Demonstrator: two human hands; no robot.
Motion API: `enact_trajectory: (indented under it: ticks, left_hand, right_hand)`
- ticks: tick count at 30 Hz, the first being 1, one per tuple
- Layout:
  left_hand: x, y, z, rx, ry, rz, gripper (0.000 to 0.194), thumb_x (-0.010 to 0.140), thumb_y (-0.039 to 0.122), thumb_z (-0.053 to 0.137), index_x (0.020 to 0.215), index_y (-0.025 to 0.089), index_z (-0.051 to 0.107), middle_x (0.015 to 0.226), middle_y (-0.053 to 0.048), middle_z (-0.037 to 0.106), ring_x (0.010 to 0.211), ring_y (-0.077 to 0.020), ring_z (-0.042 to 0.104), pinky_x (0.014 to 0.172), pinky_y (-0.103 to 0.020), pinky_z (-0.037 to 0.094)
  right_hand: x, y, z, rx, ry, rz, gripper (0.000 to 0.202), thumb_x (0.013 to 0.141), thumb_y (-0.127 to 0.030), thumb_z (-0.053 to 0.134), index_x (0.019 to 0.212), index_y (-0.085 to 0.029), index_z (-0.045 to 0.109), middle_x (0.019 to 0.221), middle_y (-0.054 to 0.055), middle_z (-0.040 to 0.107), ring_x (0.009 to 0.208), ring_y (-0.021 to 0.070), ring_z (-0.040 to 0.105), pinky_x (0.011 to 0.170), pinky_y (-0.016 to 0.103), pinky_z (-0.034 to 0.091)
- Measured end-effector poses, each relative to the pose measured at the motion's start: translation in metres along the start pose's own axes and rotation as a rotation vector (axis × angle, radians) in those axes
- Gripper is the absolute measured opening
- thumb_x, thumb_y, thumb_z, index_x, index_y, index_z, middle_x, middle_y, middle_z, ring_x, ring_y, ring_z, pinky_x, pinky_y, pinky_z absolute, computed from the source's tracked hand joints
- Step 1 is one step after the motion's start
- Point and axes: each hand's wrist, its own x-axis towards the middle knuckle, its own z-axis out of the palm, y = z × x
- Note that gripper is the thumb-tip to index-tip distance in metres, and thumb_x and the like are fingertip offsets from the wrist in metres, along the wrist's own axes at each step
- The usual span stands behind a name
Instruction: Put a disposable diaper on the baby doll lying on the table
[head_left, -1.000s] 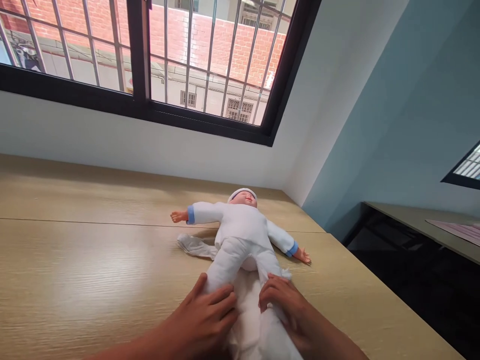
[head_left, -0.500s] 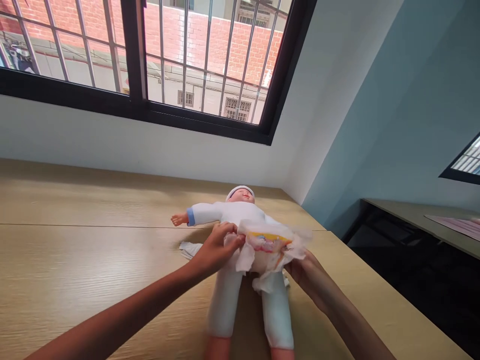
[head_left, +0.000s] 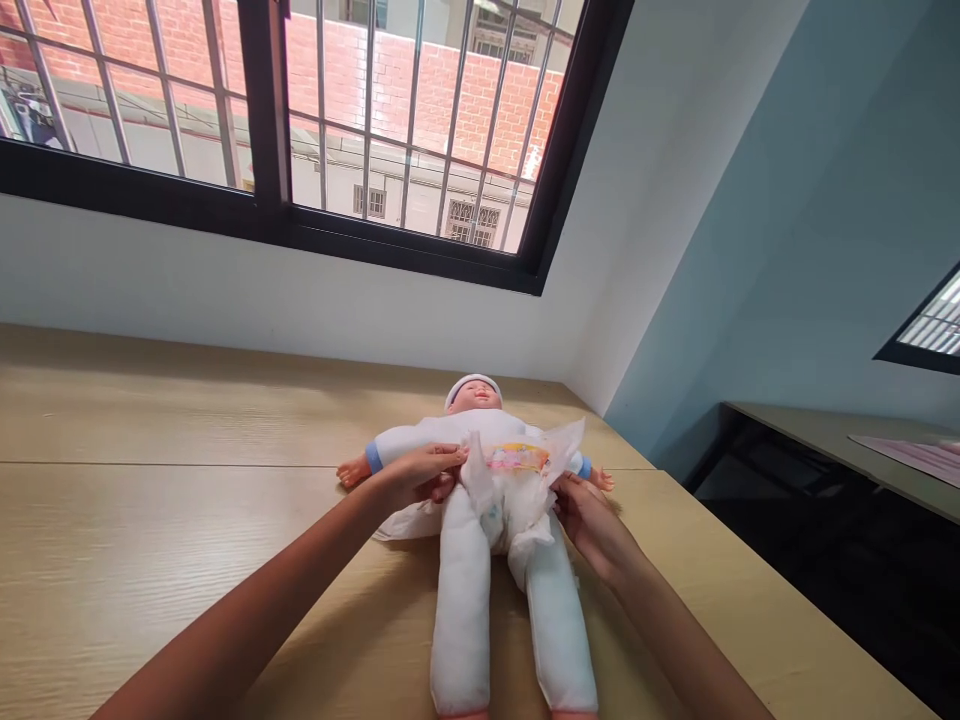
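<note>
A baby doll point(head_left: 462, 600) in white clothing with blue cuffs lies on its back on the table, legs towards me. A white diaper point(head_left: 495, 500) with an orange and pink printed band lies between its legs and up over its belly. My left hand point(head_left: 427, 470) pinches the diaper's edge at the doll's waist, on the left. On the other side my right hand point(head_left: 589, 510) has its fingers closed on the diaper's right edge. Part of the diaper spreads flat on the table beside the doll's left-side hip.
The wooden table point(head_left: 187, 540) meets a white wall under a barred window point(head_left: 405, 130). Its right edge runs diagonally past my right arm. Further right stands another table point(head_left: 795, 425) with a pink striped sheet point(head_left: 915, 455) on it.
The diaper's front has come down flatter against the doll's belly. My left hand has shifted slightly left, my right hand slightly up and left. The doll's right-side hand now shows.
</note>
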Motion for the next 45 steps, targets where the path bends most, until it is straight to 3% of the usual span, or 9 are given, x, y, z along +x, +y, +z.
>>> enact_trajectory:
  ticks: [7,10,15,19,24,29,34,37,45]
  left_hand:
    - [0.009,-0.005,-0.014,-0.195,-0.186,-0.115,0.022,0.086,0.035,0.052,0.076,0.015,0.051,0.057,0.01,0.043,0.042,-0.0017,0.033,0.05,-0.018,0.027]
    - [0.018,-0.008,-0.024,-0.246,-0.205,-0.165,0.04,0.08,0.054,0.061,0.078,0.016,0.053,0.063,0.004,0.055,0.043,-0.0054,0.042,0.048,-0.019,0.033]
    - [0.017,0.003,-0.034,-0.192,-0.241,-0.24,0.075,0.075,0.085,0.037,0.073,0.014,0.06,0.071,-0.007,0.062,0.057,-0.015,0.055,0.058,-0.029,0.047]
    - [0.004,0.017,-0.022,0.251,-0.227,-0.132,0.054,0.073,0.068,0.064,0.081,0.014,0.067,0.082,-0.007,0.066,0.073,-0.0199,0.061,0.063,-0.027,0.047]
    - [-0.002,0.017,-0.006,0.286,-0.241,0.036,0.03,0.077,0.041,0.069,0.097,0.018,0.068,0.097,-0.004,0.07,0.095,-0.0231,0.062,0.078,-0.026,0.047]
    - [0.005,0.013,-0.013,0.38,-0.074,-0.154,0.047,0.071,0.053,0.071,0.096,0.014,0.067,0.089,-0.006,0.068,0.083,-0.023,0.062,0.067,-0.025,0.045]
    - [0.009,0.017,-0.019,0.293,-0.269,-0.133,0.037,0.082,0.05,0.062,0.103,0.02,0.066,0.1,-0.005,0.067,0.093,-0.0208,0.06,0.075,-0.025,0.046]
    - [0.011,0.015,-0.017,0.305,-0.268,-0.207,0.034,0.083,0.051,0.061,0.093,0.019,0.065,0.093,-0.003,0.066,0.084,-0.0183,0.058,0.069,-0.023,0.044]
    - [0.013,0.01,-0.011,0.216,-0.291,-0.137,0.04,0.085,0.054,0.059,0.075,0.016,0.057,0.077,0.0,0.054,0.073,-0.0137,0.048,0.07,-0.024,0.04]
  right_hand:
    - [0.003,0.005,-0.006,-0.002,-0.007,0.011,0.029,0.06,-0.031,0.082,0.081,-0.018,0.068,0.078,0.0,0.068,0.067,0.0139,0.058,0.062,0.024,0.05]
    - [0.005,0.008,-0.011,0.032,0.012,-0.003,0.026,0.064,-0.03,0.081,0.083,-0.02,0.067,0.083,0.001,0.07,0.073,0.0157,0.062,0.067,0.025,0.053]
    - [-0.001,0.004,-0.011,0.117,0.052,-0.033,0.024,0.086,-0.043,0.058,0.1,-0.024,0.066,0.11,0.002,0.071,0.102,0.0214,0.066,0.083,0.03,0.055]
    - [-0.016,-0.005,-0.005,0.088,-0.066,-0.064,0.05,0.091,-0.062,0.043,0.123,-0.026,0.059,0.127,0.003,0.064,0.122,0.0244,0.056,0.096,0.036,0.051]
    - [-0.024,-0.001,-0.005,-0.126,-0.094,-0.061,0.055,0.081,-0.056,0.067,0.125,-0.024,0.058,0.128,0.005,0.064,0.124,0.0263,0.054,0.107,0.039,0.042]
    - [-0.02,0.003,-0.011,-0.223,0.02,-0.071,0.049,0.075,-0.053,0.075,0.111,-0.02,0.066,0.116,0.008,0.07,0.115,0.0291,0.061,0.103,0.042,0.046]
    - [-0.023,-0.002,-0.012,-0.41,0.055,-0.265,0.04,0.083,-0.054,0.065,0.105,-0.02,0.069,0.117,0.009,0.069,0.118,0.0285,0.059,0.097,0.038,0.05]
    - [-0.022,-0.001,-0.016,-0.479,0.077,-0.293,0.039,0.087,-0.053,0.061,0.103,-0.019,0.069,0.11,0.011,0.072,0.113,0.0288,0.062,0.092,0.037,0.051]
    - [-0.005,0.01,-0.021,-0.426,0.125,-0.261,0.04,0.082,-0.051,0.066,0.106,-0.019,0.066,0.114,0.009,0.071,0.115,0.0277,0.061,0.098,0.038,0.047]
